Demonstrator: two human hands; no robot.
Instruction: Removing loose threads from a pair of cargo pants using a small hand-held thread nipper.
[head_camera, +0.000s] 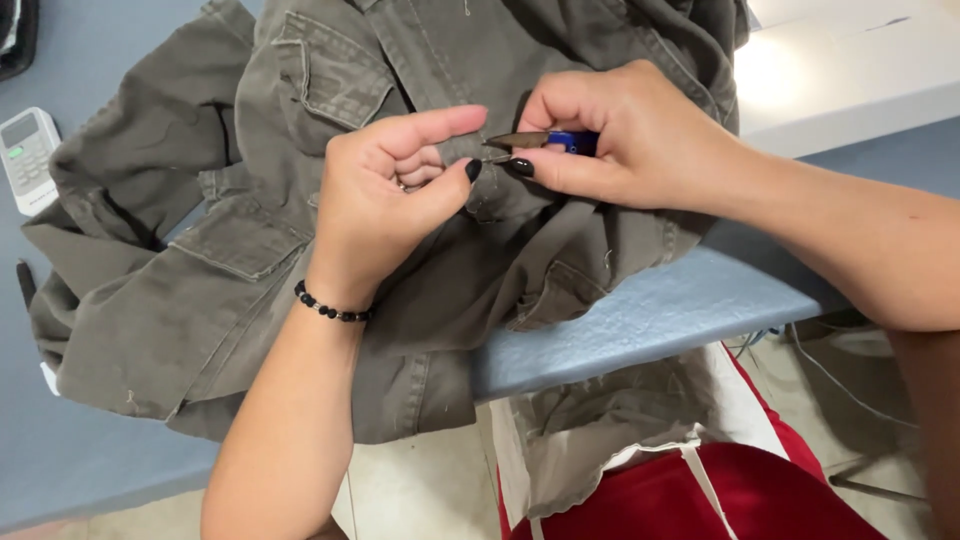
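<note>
The thumb and first finger of the right hand (625, 135) are closed on a small tool (540, 141) with a blue handle and a dark metal tip. The tip points to the left and touches the jacket (300, 200) at a seam near its front. The left hand (385, 195) pinches the cloth just beside the tip, between thumb and first finger; its other fingers are curled in. The two hands almost touch. A black bead bracelet (330, 308) sits on the left wrist.

The jacket is one, grey-green, crumpled on a blue-grey table (650, 310), and part of it hangs over the edge. Three flap pockets are visible on it; the flaps lie shut, so I cannot tell what is inside. One white remote control (25, 155) lies at the left edge of the table, well apart from the hands.
</note>
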